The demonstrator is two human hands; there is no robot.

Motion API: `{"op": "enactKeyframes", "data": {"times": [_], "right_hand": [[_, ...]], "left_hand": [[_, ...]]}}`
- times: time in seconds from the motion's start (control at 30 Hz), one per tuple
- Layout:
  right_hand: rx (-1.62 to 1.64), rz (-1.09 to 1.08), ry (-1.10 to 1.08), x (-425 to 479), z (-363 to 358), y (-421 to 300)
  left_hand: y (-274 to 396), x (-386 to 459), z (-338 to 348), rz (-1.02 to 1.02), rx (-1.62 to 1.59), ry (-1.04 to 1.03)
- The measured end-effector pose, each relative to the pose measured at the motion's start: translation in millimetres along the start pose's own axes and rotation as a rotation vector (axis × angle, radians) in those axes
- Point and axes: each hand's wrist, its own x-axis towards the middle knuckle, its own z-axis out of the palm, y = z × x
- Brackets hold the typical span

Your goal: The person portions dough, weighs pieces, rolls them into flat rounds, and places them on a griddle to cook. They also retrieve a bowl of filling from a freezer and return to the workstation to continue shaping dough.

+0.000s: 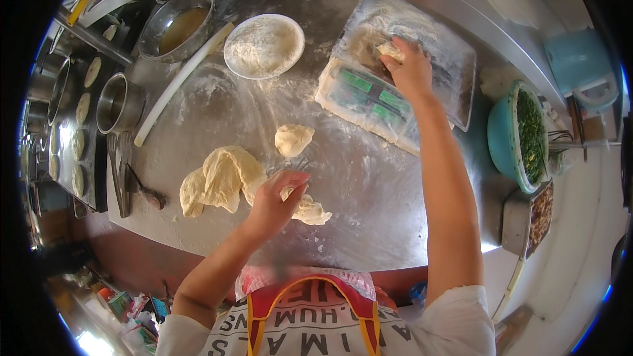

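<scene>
My right hand (411, 66) grips a small piece of dough (390, 51) on a floured tray with the flat top of a digital kitchen scale (373, 96) in front of it. My left hand (277, 202) is low over the steel table, thumb and fingers curled beside a torn strip of dough (310, 210); whether it holds any dough is hard to tell. Left of it lies a large soft mass of dough (225, 178). A separate dough lump (293, 140) rests just beyond the left hand. Farther back is a white bowl of flour (264, 47).
A white rod (183, 84) lies near steel pots (118, 104) and a bowl of liquid (180, 27). Metal utensils (120, 173) sit at the left edge. Flat dough pieces lie on a griddle (91, 143). To the right stand a turquoise bowl of chopped greens (504, 133) and a metal filling container (514, 217).
</scene>
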Motion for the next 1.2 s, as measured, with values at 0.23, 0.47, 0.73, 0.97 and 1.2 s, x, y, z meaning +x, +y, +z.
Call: {"op": "enactKeyframes", "data": {"times": [0.23, 0.47, 0.73, 0.97, 1.2], "right_hand": [[0.150, -0.293, 0.336, -62.6, -6.0, -35.3], [1.007, 0.455, -0.693, -228.6, 61.1, -48.7], [2.055, 0.790, -0.473, -196.0, 25.2, -60.1], [0.068, -0.186, 0.415, -30.7, -16.6, -5.2], [0.319, -0.076, 0.390, -23.9, -33.7, 9.4]], "left_hand": [[-4.0, 1.7, 9.6, 0.298, 0.512, -0.349], [-24.2, -0.8, 14.3, 0.141, 0.454, -0.236], [-15.1, 1.2, 28.3, 0.203, 0.814, -0.322], [-3.7, -2.1, 23.3, 0.255, 0.576, -0.418], [-13.3, -20.9, -0.7, 0.206, 0.293, -0.118]]}}
